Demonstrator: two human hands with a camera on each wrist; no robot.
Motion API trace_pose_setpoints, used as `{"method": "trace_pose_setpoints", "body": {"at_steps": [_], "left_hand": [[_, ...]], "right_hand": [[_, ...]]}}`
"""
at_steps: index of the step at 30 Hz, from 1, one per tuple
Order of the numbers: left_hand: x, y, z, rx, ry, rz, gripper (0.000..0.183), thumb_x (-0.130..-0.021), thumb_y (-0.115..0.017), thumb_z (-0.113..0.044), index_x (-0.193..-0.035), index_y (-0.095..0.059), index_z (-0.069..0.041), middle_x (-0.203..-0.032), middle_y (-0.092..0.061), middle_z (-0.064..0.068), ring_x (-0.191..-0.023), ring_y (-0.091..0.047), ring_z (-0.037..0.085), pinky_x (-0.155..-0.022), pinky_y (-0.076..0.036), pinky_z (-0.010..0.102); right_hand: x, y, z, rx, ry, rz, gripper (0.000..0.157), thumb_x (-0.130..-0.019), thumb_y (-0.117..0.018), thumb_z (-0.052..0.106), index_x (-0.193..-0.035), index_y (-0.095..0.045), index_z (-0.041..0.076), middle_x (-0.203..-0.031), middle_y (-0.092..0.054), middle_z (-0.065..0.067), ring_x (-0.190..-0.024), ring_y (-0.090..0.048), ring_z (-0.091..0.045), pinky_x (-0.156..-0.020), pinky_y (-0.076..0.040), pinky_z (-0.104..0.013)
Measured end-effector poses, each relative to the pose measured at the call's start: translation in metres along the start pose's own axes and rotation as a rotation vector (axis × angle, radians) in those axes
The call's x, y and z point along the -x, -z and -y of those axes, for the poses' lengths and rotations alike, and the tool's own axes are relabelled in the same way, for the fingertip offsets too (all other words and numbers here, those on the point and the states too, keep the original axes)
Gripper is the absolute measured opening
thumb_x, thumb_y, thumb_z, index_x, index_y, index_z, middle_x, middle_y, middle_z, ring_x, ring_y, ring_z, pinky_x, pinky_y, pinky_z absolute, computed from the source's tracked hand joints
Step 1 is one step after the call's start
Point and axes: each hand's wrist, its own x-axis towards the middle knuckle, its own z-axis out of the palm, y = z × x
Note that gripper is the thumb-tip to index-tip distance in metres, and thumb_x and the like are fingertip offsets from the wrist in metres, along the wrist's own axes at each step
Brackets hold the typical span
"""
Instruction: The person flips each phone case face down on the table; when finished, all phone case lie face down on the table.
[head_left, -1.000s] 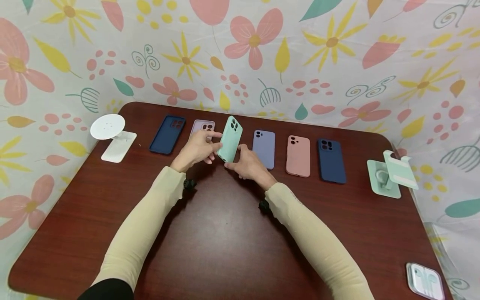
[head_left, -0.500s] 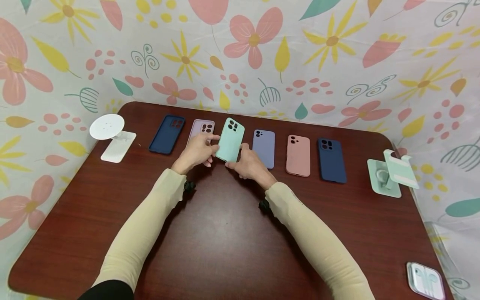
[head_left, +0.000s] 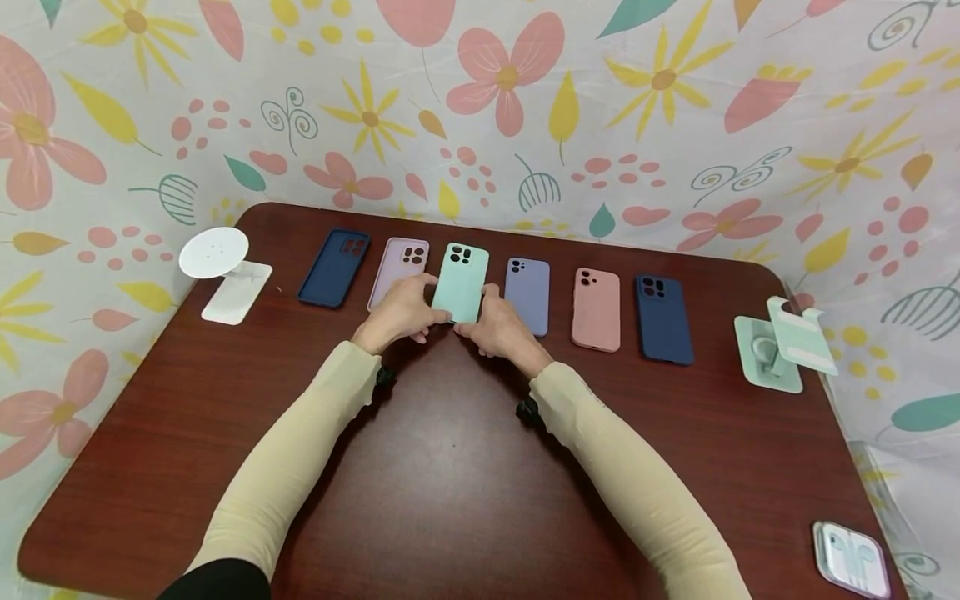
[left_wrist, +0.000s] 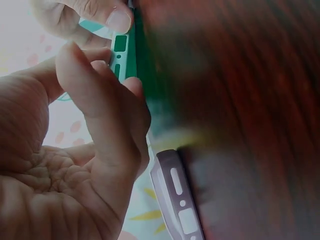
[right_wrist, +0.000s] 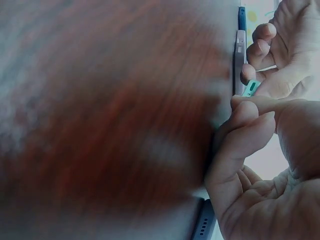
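The mint case [head_left: 461, 287] sits in the row on the table [head_left: 450, 483], between the lilac case [head_left: 391, 271] and the periwinkle case [head_left: 527, 296]. Your left hand [head_left: 405, 308] grips its lower left corner, thumb and finger curled around it; your right hand [head_left: 501, 323] pinches the lower right. Rightward you have a pink case [head_left: 597, 310], then a navy case [head_left: 664, 319]; at far left, a white stand [head_left: 213, 252].
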Motion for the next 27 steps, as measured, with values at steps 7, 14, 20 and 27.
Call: {"method": "trace_pose_setpoints", "body": {"at_steps": [7,14,20,27], "left_hand": [[0.0,-0.003,0.0,0.001,0.024,0.022,0.073,-0.099,-0.08,-0.02,-0.161,-0.047,-0.004,-0.078,-0.07,0.013,-0.049,-0.066,0.012,-0.055,-0.064,0.028],[-0.001,-0.005,0.0,-0.02,0.022,0.033,0.069,-0.099,-0.079,-0.018,-0.159,-0.049,0.0,-0.072,-0.067,0.009,-0.047,-0.065,0.011,-0.055,-0.064,0.029],[-0.001,-0.006,0.001,-0.017,0.024,0.03,0.068,-0.099,-0.078,-0.015,-0.158,-0.049,0.0,-0.071,-0.067,0.009,-0.047,-0.065,0.012,-0.055,-0.065,0.03],[-0.001,-0.006,-0.001,-0.019,0.037,0.03,0.072,-0.1,-0.077,-0.016,-0.162,-0.044,0.0,-0.07,-0.069,0.009,-0.046,-0.066,0.012,-0.055,-0.065,0.03]], "right_hand": [[0.007,-0.001,0.005,0.015,-0.006,-0.024,0.091,-0.103,-0.078,0.027,-0.169,-0.019,0.002,-0.086,-0.071,-0.015,-0.054,-0.064,-0.019,-0.051,-0.053,-0.03],[0.01,-0.003,0.007,0.015,-0.003,-0.029,0.089,-0.103,-0.078,0.023,-0.167,-0.021,0.001,-0.09,-0.07,-0.015,-0.052,-0.06,-0.017,-0.049,-0.051,-0.027],[0.01,-0.003,0.008,0.011,-0.01,-0.03,0.087,-0.103,-0.077,0.022,-0.166,-0.021,0.001,-0.094,-0.07,-0.016,-0.052,-0.06,-0.016,-0.048,-0.05,-0.026],[0.01,-0.003,0.009,0.011,-0.015,-0.035,0.088,-0.102,-0.079,0.023,-0.166,-0.022,0.001,-0.095,-0.07,-0.018,-0.052,-0.06,-0.017,-0.049,-0.051,-0.027]]}}
